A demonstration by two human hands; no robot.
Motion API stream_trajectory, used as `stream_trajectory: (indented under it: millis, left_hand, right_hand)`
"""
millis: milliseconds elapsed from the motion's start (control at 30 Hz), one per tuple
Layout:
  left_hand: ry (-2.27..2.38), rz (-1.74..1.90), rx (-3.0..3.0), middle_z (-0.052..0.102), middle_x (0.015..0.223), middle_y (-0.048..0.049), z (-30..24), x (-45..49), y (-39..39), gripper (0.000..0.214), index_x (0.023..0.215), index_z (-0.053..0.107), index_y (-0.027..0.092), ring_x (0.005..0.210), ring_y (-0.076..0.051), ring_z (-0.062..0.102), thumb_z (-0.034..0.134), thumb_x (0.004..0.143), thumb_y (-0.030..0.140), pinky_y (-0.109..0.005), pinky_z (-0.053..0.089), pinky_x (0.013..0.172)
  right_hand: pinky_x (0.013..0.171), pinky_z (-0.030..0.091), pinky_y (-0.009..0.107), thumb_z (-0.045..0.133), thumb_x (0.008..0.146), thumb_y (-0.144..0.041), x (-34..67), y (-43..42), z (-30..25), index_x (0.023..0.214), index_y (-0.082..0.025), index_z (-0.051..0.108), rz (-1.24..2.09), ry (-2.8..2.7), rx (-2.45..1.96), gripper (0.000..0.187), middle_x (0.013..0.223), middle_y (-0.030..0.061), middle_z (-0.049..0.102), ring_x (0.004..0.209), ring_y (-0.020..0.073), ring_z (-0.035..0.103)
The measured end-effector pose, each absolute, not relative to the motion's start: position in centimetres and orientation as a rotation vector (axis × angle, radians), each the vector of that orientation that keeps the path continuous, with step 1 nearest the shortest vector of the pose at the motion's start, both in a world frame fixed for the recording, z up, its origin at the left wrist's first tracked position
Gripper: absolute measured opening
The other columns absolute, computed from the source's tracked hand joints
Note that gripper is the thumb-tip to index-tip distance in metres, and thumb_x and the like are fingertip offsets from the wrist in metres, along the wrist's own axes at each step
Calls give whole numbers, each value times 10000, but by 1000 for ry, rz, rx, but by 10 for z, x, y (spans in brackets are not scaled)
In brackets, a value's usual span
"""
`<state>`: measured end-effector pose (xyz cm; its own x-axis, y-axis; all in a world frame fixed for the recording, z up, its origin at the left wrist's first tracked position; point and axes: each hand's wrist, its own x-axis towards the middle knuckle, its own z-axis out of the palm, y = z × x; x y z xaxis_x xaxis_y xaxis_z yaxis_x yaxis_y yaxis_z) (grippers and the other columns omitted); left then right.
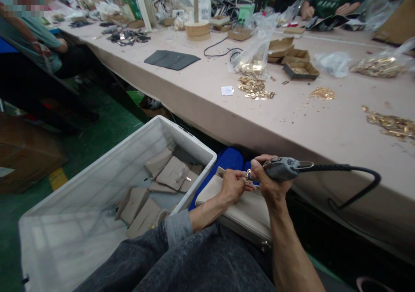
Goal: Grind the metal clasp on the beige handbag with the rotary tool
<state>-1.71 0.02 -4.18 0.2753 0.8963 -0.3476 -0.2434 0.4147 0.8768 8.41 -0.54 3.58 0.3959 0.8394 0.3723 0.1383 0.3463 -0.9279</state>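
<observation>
A beige leather bag [241, 216] lies across my lap, below the table's edge. My right hand [270, 181] is closed around a grey corded power tool [283, 168], whose tip points left at a small metal fitting [249, 177] on the bag. My left hand [232, 185] rests on the bag with its fingers pinched at that fitting. The tool's black cable [356, 184] loops off to the right along the table's front.
A white plastic bin [106, 205] at my left holds several beige leather pieces. The long pink table [292, 123] carries gold metal parts, plastic bags, small cardboard boxes and a dark leather panel. One person sits at the far left, another at the top right.
</observation>
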Motion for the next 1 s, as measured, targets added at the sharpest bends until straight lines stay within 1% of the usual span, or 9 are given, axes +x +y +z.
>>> stream_trajectory:
  millis: [100, 267, 400, 533, 633, 800, 833, 900, 1000]
  left_hand:
    - [990, 903, 789, 742, 687, -95, -43, -17, 0, 307, 874, 785, 53, 602, -208, 755, 532, 700, 44, -282, 653, 619]
    - [962, 885, 845, 726, 657, -91, -36, -21, -1, 189, 805, 760, 62, 559, -196, 733, 588, 742, 109, -257, 626, 556]
    - [982, 869, 841, 717, 637, -84, -33, -21, -2, 154, 746, 730, 63, 547, -184, 729, 576, 740, 68, -237, 622, 549]
    - [975, 849, 811, 740, 702, -89, -34, -20, -4, 148, 850, 734, 66, 561, -193, 744, 591, 811, 64, -223, 611, 516]
    - [985, 832, 804, 743, 731, -95, -34, -18, -6, 160, 829, 731, 65, 604, -189, 761, 577, 871, 59, -217, 626, 561]
    - [1008, 817, 770, 749, 754, -107, -28, -18, -7, 191, 835, 727, 51, 666, -179, 776, 551, 894, 9, -191, 629, 611]
    - [992, 821, 771, 753, 772, -115, -27, -19, -7, 169, 845, 729, 47, 677, -179, 778, 570, 887, 12, -189, 629, 620]
    - [970, 844, 770, 759, 805, -128, -25, -20, -7, 104, 859, 732, 44, 676, -178, 775, 629, 874, 54, -189, 625, 620]
    - [992, 885, 746, 753, 795, -133, -24, -19, -10, 119, 868, 723, 54, 628, -172, 754, 714, 846, 171, -195, 605, 576]
  right_hand:
    - [590, 552, 295, 838, 820, -343, 85, -4, 35, 812, -180, 700, 580, -1136, -1163, 214, 776, 30, 658, 623, 149, 607]
    - [519, 519, 274, 872, 783, -340, 86, -4, 27, 885, -187, 713, 671, -1115, -1124, 243, 755, 22, 665, 590, 149, 605]
    - [529, 516, 270, 890, 762, -285, 91, -5, 28, 873, -186, 729, 733, -1144, -1092, 219, 783, 28, 673, 624, 152, 617]
    - [500, 480, 271, 854, 760, -227, 107, -7, 40, 896, -209, 715, 918, -1108, -860, 195, 763, -10, 622, 552, 124, 559]
    - [492, 455, 270, 788, 765, -205, 120, -7, 51, 911, -216, 692, 944, -893, -709, 175, 723, -38, 572, 481, 96, 489]
    - [476, 414, 246, 735, 641, -150, 169, 2, 75, 786, -162, 628, 851, -542, -628, 181, 735, -22, 555, 485, 75, 418]
    - [473, 418, 249, 700, 647, -139, 184, 5, 83, 771, -159, 618, 814, -498, -631, 151, 738, -16, 550, 486, 79, 422]
    - [455, 409, 251, 604, 738, -120, 213, 14, 101, 766, -160, 615, 741, -397, -648, 50, 730, -4, 533, 476, 91, 431]
    - [467, 428, 229, 526, 963, -139, 227, 33, 120, 847, -164, 644, 835, -6, -527, 168, 756, 0, 553, 513, 100, 487]
